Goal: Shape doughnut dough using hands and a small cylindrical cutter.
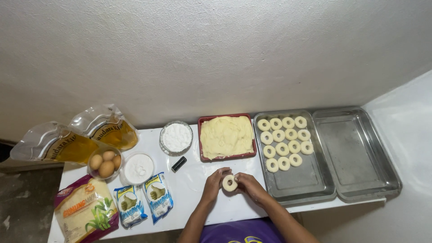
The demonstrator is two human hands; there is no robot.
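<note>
Both sets of fingers pinch one dough ring (230,182), left hand (215,182) and right hand (248,185) closed round its rim to keep it round, low over the desk (189,180). Right of them, a metal tray (310,180) holds finished rings; beyond, a red dish (201,135) of dough.

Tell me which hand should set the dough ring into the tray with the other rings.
Likely right: the right hand lies nearer the tray, while the left hand sits farther away. Both touch the dough ring.
</note>
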